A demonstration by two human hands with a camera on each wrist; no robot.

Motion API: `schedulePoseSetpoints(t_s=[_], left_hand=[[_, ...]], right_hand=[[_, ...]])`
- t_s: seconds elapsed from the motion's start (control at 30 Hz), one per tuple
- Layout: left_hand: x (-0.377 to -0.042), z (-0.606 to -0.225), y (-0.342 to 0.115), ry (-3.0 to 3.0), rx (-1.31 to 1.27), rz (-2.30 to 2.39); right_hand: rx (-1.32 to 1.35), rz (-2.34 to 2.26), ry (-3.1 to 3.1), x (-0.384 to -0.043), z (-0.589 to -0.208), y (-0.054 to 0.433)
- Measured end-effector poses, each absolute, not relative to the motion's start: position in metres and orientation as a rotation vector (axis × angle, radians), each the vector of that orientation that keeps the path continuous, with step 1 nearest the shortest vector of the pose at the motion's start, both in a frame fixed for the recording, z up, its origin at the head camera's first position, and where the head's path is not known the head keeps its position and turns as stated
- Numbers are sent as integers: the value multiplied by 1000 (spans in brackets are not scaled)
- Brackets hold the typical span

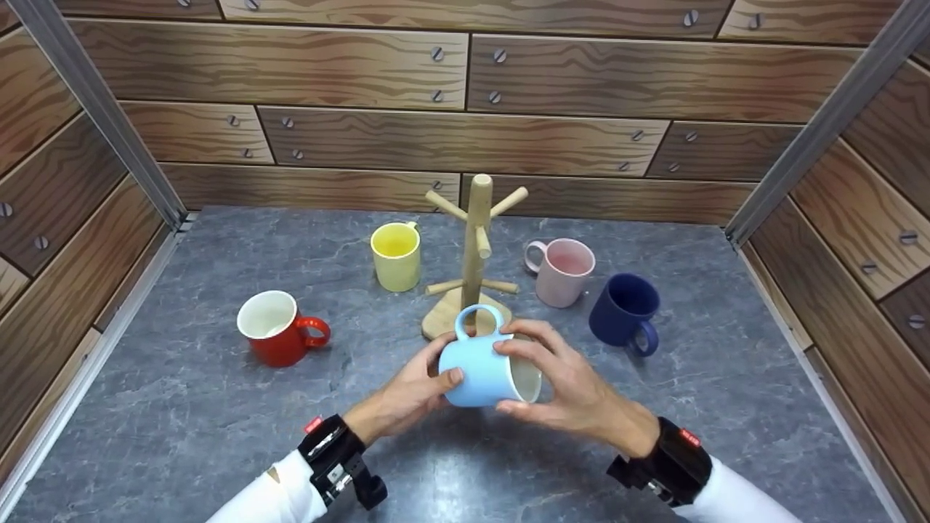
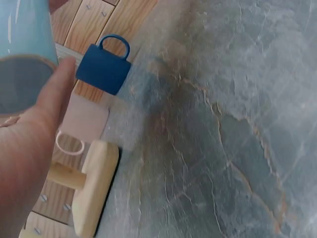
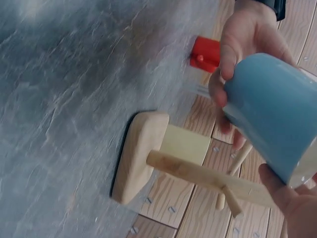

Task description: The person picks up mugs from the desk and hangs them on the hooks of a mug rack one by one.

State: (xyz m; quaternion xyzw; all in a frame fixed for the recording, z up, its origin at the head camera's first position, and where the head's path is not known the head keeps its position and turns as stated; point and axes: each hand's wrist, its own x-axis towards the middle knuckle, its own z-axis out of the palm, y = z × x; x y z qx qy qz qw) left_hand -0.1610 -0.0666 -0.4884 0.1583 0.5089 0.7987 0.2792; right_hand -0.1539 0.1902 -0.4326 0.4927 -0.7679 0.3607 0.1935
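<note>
A light blue mug (image 1: 476, 372) is held on its side in front of the mug tree (image 1: 472, 247), its handle pointing up and its white inside facing right. My left hand (image 1: 414, 378) grips it near the base, thumb lying along the side. At the rim end, the fingers and thumb of my right hand (image 1: 574, 385) hold the mug from above and below. Seen from the right wrist, the mug (image 3: 272, 109) is raised above the table, with the left hand (image 3: 250, 37) round its bottom. In the left wrist view its grey underside (image 2: 25, 84) faces the camera.
A red mug (image 1: 280, 341) stands at left and a yellow mug (image 1: 398, 265) at the back, left of the wooden tree. To its right are a pink mug (image 1: 561, 280) and a dark blue mug (image 1: 617, 312). Wood-patterned walls (image 1: 465, 138) enclose the grey tabletop (image 1: 182, 407).
</note>
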Motion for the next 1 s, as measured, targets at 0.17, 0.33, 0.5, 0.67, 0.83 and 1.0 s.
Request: schedulePoseSetpoints(t_s=[0.17,0.33,0.5,0.67,0.83,1.0], left_hand=[[-159,-483,-65,1596,488,2192],[-156,-471,-62,1847,514,2197],[-151,-459,-59,1964,486,2227],[-151,-446,-58,2030,526,2240],[-157,-431,-59,2136,588,2237],[-165,-419,-57,2148,631,2293]], right_hand=[[1430,905,-2131,-160,-428,197],[1452,839,-2080,-163,-422,201],[1414,818,-2055,-166,-418,202],[1375,882,-2082,-166,-414,202],[1344,898,-2130,-169,-405,200],[1319,874,-2124,-175,-397,199]])
